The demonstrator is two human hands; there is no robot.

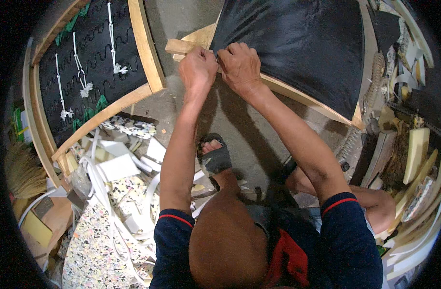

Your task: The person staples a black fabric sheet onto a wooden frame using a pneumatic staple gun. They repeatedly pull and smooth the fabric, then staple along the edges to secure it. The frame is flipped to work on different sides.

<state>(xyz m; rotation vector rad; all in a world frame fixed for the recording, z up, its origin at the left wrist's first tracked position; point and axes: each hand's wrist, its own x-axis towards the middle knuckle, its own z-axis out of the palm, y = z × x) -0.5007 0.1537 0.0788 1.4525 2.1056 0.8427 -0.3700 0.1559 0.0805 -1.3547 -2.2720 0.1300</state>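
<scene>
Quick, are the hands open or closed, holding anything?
Left hand: closed beside the black fabric; anything held is hidden.
Right hand: closed at its corner; likewise hidden.

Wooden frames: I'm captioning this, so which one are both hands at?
The right frame, covered in black cloth: left hand and right hand are at its left corner. The left frame, with three white cords, lies apart.

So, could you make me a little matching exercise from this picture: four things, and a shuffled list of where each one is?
1. Black fabric
2. Dark sandal
3. Left hand
4. Large speckled foam piece

A. Close beside the right hand
B. Lower left of the picture
C. Over the wooden frame at upper right
D. On a foot

Pairs: 1-C, 2-D, 3-A, 4-B
</scene>
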